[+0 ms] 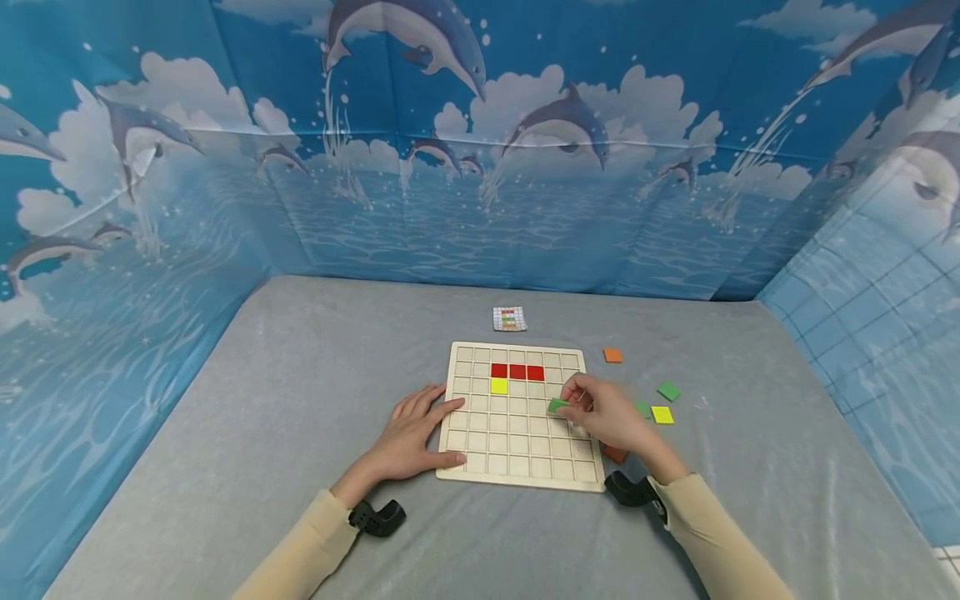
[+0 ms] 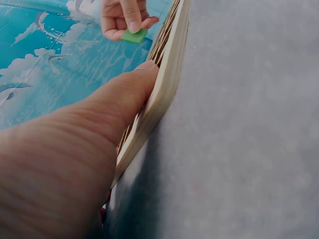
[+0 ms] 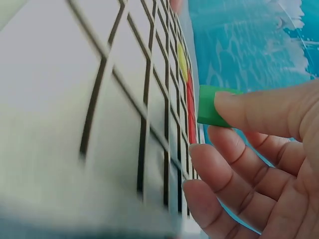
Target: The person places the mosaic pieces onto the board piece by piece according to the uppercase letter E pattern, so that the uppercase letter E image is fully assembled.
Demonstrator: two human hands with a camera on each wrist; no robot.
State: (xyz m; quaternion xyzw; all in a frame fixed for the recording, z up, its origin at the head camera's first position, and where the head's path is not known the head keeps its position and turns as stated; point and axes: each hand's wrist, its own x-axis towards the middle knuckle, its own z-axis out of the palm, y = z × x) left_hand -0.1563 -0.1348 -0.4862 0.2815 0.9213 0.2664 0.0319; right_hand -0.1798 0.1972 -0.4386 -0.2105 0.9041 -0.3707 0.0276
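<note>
A wooden grid board (image 1: 517, 481) lies on the grey table. Three red tiles (image 1: 517, 372) sit side by side in one row of its cells, and a yellow tile (image 1: 498, 386) fills the cell below the leftmost. My left hand (image 1: 408, 429) rests on the board's left edge, thumb and fingertips on the rim. Between thumb and fingers my right hand (image 1: 607, 412) pinches a green tile (image 3: 212, 105), held above the right part of the board. In the left wrist view that green tile (image 2: 134, 36) shows beyond the left thumb (image 2: 124, 92).
Right of the board lie an orange tile (image 1: 612, 355), a green tile (image 1: 669, 391), a yellow tile (image 1: 662, 415) and another green tile (image 1: 642, 409) partly behind the hand. Another orange tile (image 1: 616, 454) sits under the right wrist. A small printed pattern card (image 1: 510, 319) lies behind the board.
</note>
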